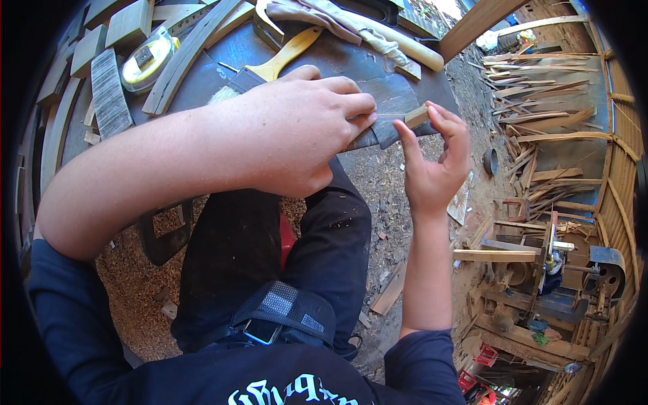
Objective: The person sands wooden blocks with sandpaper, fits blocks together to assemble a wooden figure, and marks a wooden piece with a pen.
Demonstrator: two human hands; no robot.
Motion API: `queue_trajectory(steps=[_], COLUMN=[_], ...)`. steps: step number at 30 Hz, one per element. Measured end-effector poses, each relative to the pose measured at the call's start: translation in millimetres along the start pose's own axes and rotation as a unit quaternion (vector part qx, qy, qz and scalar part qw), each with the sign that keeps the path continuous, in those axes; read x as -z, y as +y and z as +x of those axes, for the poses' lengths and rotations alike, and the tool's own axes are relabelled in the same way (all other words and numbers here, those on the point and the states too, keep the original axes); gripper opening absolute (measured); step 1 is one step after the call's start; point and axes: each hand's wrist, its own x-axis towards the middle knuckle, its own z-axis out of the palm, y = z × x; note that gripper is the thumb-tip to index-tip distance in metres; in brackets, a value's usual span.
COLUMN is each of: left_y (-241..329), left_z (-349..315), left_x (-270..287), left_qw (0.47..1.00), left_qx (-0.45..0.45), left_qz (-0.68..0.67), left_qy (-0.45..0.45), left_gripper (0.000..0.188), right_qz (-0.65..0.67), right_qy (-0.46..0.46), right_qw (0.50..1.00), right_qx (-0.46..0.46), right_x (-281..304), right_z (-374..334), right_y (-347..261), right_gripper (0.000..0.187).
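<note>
My right hand [439, 152] pinches a small wooden block [416, 117] between thumb and fingertips, at the right end of the dark work surface. My left hand [317, 118] reaches across from the left, its fingers curled and pressed together close to the block; what they grip is mostly hidden under the hand. A thin grey flat piece [395, 98] lies beside both hands, its lower edge touching or nearly touching the block. Just behind my left wrist, a paintbrush [290, 54] with a yellow handle and pale bristles rests on the surface.
A tape measure [142, 67], a curved wooden strip [179, 71] and several wood blocks [128, 23] crowd the left. A rounded wooden handle [412, 50] and crumpled cloth [324, 13] lie at the back. Wood offcuts [553, 121] and a machine [553, 263] stand at the right.
</note>
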Motion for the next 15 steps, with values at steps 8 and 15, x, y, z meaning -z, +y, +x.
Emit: queue_trajectory(steps=[8, 15], left_y=[1.3, 3.3], left_z=[-1.6, 3.2], left_x=[-5.7, 0.2], left_qw=[1.000, 1.000], left_qx=[-0.004, 0.003], left_qz=[0.000, 0.003], left_qy=[0.026, 0.013], left_gripper=[0.070, 0.071], right_qz=[0.094, 0.022], right_qy=[-0.034, -0.026], right_qw=[0.991, 0.997], right_qx=[-0.084, -0.069], right_x=[7.3, 17.0], right_z=[-8.9, 9.5], right_y=[-15.2, 27.8], right_gripper=[0.027, 0.024])
